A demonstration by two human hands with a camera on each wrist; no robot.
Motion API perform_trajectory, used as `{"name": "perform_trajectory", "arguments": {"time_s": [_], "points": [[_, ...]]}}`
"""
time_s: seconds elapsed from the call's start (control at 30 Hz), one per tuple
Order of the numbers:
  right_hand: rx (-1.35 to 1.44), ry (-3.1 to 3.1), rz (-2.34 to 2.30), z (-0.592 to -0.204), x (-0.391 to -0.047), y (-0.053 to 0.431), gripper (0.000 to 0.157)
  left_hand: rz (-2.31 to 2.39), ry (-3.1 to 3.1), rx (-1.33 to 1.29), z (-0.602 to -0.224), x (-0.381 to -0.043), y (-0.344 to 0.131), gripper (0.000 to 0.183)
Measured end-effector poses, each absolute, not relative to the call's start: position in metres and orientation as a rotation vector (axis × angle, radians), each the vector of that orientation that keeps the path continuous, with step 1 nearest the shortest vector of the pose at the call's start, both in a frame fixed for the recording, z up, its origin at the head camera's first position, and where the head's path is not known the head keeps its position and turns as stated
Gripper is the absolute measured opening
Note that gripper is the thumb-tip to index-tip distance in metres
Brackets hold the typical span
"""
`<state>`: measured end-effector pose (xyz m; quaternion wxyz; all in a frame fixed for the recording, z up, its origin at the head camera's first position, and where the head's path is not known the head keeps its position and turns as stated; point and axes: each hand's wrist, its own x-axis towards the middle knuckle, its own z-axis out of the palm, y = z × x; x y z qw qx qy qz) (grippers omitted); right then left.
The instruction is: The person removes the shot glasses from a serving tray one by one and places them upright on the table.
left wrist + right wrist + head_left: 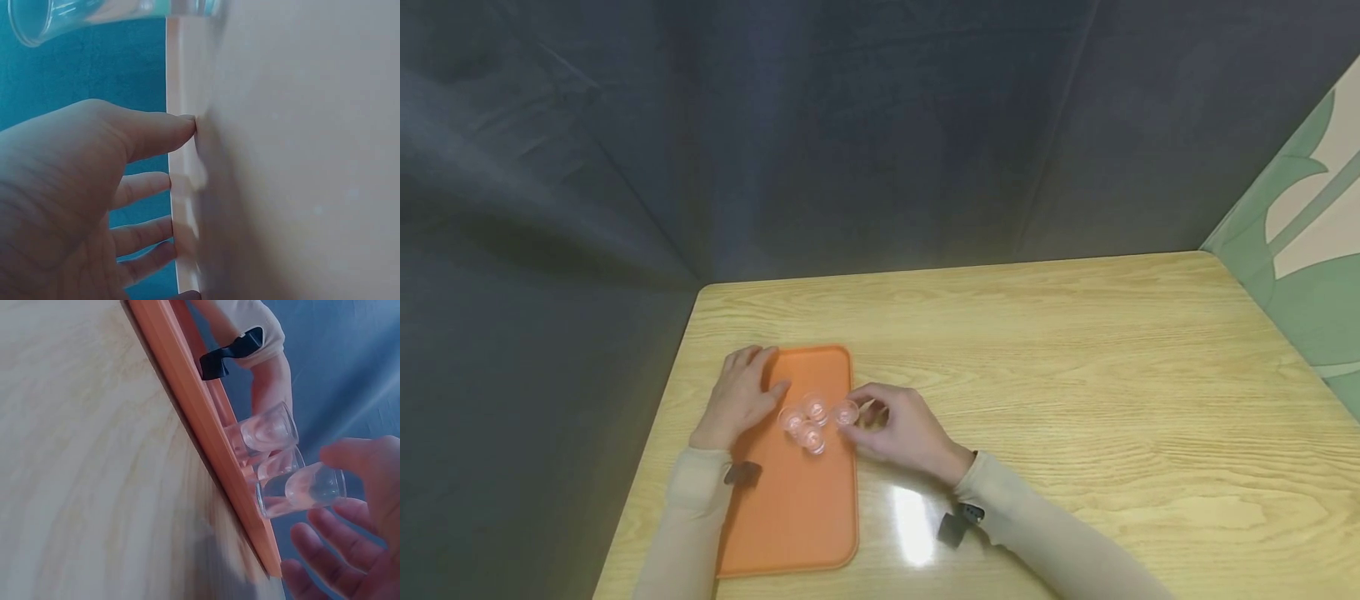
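Observation:
My right hand (908,429) pinches a small clear shot glass (846,414) between thumb and fingers, at the right rim of an orange tray (790,517). In the right wrist view, the thumb lies on one side of this glass (306,490) near its mouth, with a finger on the other side. Three similar shot glasses (812,438) stand bunched together on the tray, left of the held one. Over the tray's far left corner area is my left hand (735,402). Its thumb and extended fingertips touch the tray's edge (175,81) in the left wrist view.
The tray lies on a light wooden table (1037,375), near its left side. Dark cloth (887,150) hangs behind and to the left. At the right is a panel with a green leaf pattern (1300,208). Each wrist carries a black camera mount (953,529).

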<state>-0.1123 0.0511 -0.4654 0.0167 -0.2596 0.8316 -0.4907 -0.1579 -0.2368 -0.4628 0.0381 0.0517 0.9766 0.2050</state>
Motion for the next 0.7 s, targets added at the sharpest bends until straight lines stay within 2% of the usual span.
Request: {"name": "perform_trajectory", "arguments": {"time_s": [0.37,0.7], "points": [[-0.715,2.622,-1.593,-0.465,-0.117,0.07,0.039,0.63,3.007,0.175,-0.462,-0.156,-0.237,0.066],[-0.602,2.638,-1.617,-0.467,-0.121,0.089,0.04,0.629,3.006,0.175,-0.463,-0.157,-0.237,0.066]]}}
